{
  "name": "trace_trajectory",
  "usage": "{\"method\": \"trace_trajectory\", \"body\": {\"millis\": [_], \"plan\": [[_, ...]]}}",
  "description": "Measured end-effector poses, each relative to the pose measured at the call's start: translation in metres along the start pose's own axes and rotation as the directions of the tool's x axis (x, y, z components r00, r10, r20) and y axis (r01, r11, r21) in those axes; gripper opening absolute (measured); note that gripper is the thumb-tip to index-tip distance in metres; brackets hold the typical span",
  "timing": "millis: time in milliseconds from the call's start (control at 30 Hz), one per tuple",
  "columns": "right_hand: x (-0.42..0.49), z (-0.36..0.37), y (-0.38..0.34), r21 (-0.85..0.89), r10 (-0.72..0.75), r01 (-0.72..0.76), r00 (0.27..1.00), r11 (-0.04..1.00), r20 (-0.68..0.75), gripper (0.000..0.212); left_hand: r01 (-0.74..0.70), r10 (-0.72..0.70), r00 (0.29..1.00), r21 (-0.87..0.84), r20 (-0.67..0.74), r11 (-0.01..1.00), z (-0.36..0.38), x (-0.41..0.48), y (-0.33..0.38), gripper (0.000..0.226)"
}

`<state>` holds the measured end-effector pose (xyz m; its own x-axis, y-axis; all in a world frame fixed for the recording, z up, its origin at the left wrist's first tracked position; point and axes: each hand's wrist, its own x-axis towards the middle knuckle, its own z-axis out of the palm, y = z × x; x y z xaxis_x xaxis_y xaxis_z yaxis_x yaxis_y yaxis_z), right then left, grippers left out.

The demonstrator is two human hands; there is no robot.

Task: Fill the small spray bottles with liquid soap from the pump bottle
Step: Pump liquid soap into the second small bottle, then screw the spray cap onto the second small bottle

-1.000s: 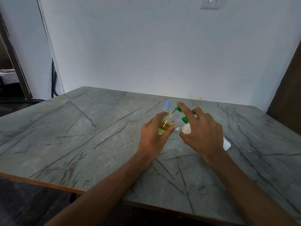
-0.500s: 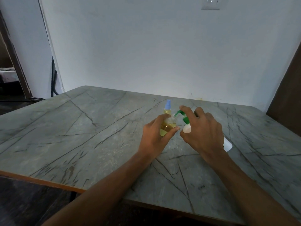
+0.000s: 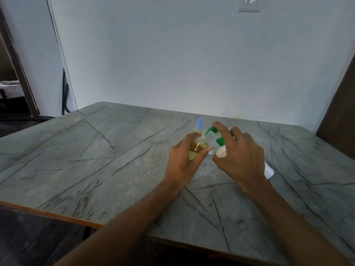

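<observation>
My left hand [image 3: 182, 160] grips a small clear spray bottle [image 3: 196, 148], part-filled with yellow liquid and with no cap on. My right hand [image 3: 240, 158] holds the white pump bottle [image 3: 221, 152] tilted toward it, forefinger lying over the green pump head [image 3: 215, 134]. The green spout points at the small bottle's mouth. Just behind the hands a second small bottle [image 3: 198, 125] with a light blue spray cap stands upright, yellow liquid inside. The pump bottle's base [image 3: 269, 170] sticks out past my right wrist.
Everything sits on a grey marble-patterned table [image 3: 96, 150] with an orange front edge. A white wall lies behind the table, a dark wooden panel at the right, and a doorway at the far left.
Both hands stay together in the same place. My right forefinger has dropped lower onto the green pump head.
</observation>
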<state>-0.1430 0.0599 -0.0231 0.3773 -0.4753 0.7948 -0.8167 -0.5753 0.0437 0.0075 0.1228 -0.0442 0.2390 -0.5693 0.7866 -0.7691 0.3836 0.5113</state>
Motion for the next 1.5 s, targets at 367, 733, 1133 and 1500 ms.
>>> {"method": "trace_trajectory", "body": {"millis": [367, 733, 1133, 1500], "plan": [[0.001, -0.001, -0.001, 0.231, 0.052, -0.031, 0.995, 0.972, -0.084, 0.093, 0.015, -0.015, 1.000, -0.041, -0.005, 0.999, 0.001, -0.001, 0.001, 0.051], [-0.005, -0.007, 0.009, 0.616, 0.368, -0.329, 0.927, 0.716, 0.068, 0.109, 0.060, -0.062, 0.998, -0.074, -0.015, 0.995, 0.000, 0.000, -0.002, 0.051], [-0.035, -0.012, 0.034, 0.604, 0.409, -0.482, 0.873, 0.634, 0.267, 0.102, 0.160, -0.166, 0.985, -0.112, -0.042, 0.981, 0.001, 0.003, -0.014, 0.045], [0.031, 0.028, 0.078, 0.567, 0.622, -0.588, 0.766, 0.577, 0.161, 0.100, 0.237, -0.253, 0.966, -0.221, -0.049, 0.946, 0.003, 0.005, -0.021, 0.050]]}}
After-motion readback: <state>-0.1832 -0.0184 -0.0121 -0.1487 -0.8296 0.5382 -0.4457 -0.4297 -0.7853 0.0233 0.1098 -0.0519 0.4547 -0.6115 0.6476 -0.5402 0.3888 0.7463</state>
